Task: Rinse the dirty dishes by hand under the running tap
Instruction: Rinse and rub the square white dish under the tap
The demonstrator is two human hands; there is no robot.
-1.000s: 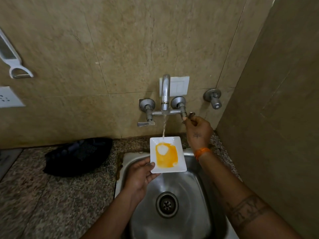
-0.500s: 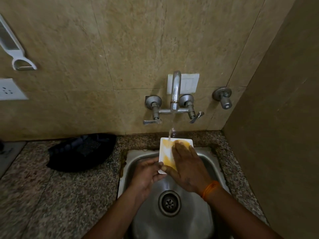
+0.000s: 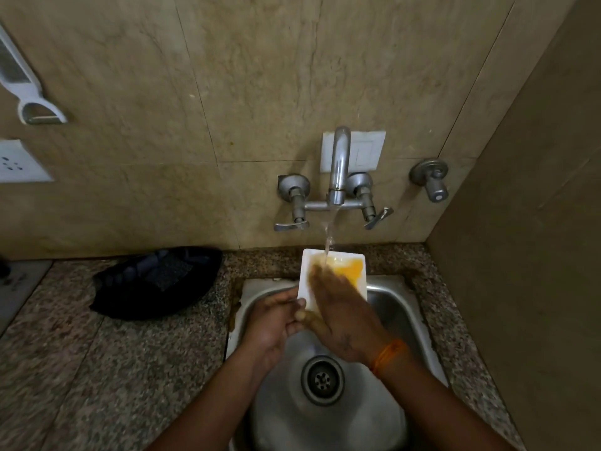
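While water from the tap [image 3: 339,167] falls onto its far end, the white rectangular plate [image 3: 331,275] sits over the back rim of the sink [image 3: 400,307], long axis pointing away from the person toward the wall. Left hand [image 3: 276,320] pinches the near left edge; right hand [image 3: 344,314] lies flat, fingers straight, over the yellow residue (fingertips blurred). Right hand is nearer the stream. No legible labels or writing.

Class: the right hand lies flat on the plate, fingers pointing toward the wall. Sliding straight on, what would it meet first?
Probably the water stream falling onto the plate's far edge, just beyond the right hand's fingertips; the tiled wall follows, though depth is unclear.
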